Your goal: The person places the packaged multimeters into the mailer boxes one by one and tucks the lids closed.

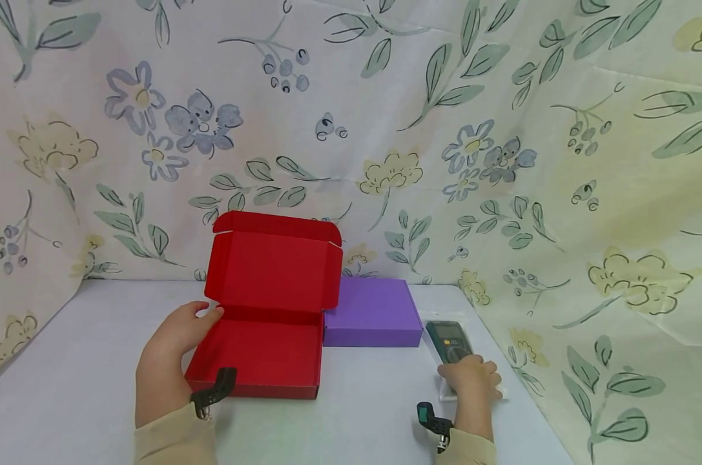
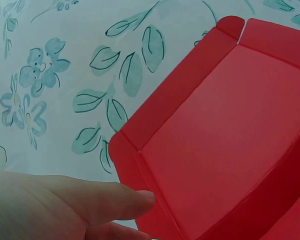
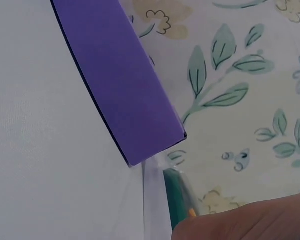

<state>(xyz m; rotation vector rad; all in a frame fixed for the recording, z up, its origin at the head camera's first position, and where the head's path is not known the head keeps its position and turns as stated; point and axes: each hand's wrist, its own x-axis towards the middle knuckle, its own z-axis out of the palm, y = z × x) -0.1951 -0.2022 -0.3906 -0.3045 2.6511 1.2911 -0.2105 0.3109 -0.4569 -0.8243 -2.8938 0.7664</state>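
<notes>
Head view: we are grasping a multimeter (image 1: 447, 337) with the right grip (image 1: 472, 377); our left grip (image 1: 175, 337) is touching the red box (image 1: 263, 391), whether clasping we cannot tell.

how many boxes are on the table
2: the open red box, left of centre, and the purple box just right of it, partly behind its raised lid. More could be hidden there.

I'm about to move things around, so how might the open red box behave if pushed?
The red box shows a bare inside, so it is probably light and would slide easily. Its thin, folded walls suggest cardboard: fairly stiff, but likely to dent. The raised lid hinges at the back and may flop.
</notes>
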